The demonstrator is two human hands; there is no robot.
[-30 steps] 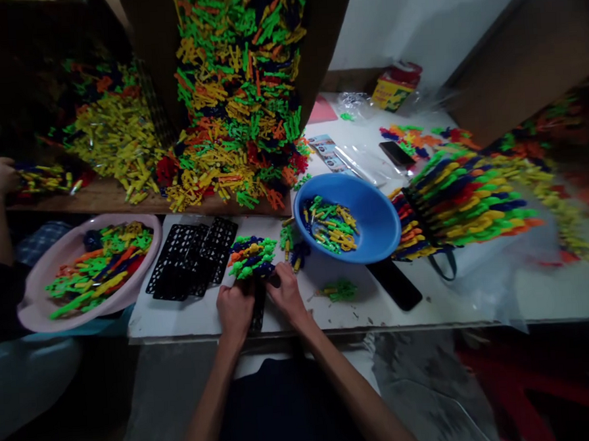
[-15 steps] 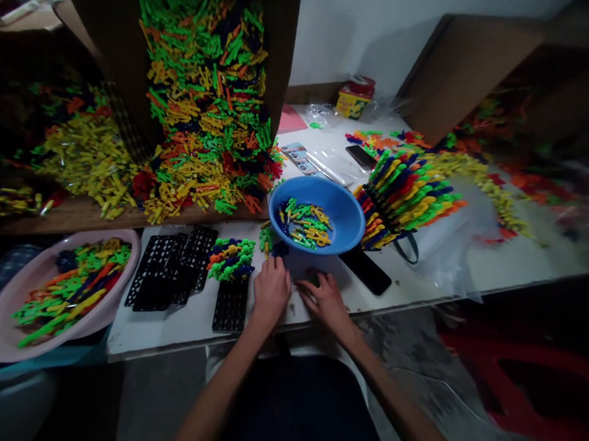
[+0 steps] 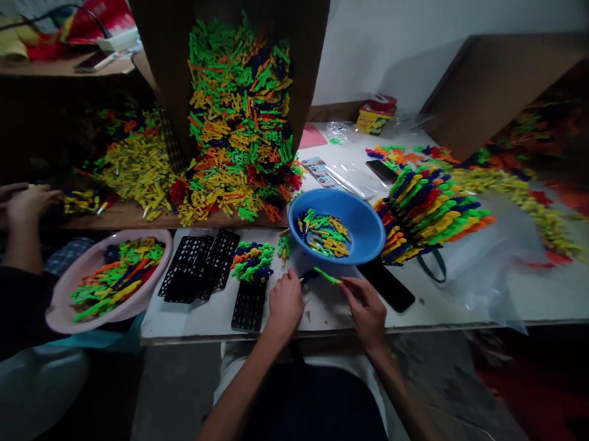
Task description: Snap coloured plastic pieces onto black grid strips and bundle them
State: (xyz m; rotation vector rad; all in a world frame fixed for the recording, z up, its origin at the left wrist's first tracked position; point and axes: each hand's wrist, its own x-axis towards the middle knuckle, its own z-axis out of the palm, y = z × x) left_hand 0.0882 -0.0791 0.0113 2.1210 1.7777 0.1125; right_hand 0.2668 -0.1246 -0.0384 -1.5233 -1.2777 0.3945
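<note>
One green peg point(image 3: 326, 275) (plastic) rests in the right hand point(image 3: 366, 310).

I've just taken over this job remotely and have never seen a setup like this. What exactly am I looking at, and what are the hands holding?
This is one view from a camera worn on a person's head, looking down at their own bare hands. No machine is involved. The right hand pinches a green plastic piece, and the left hand is close by, over the white table. Nearby are a blue basin of colourful pieces, a cluster of joined pieces, a black plastic grid and a pink basin. Behind them is a big heap of pieces. At far left, a co-worker's hand is beside yellow pieces.
</note>
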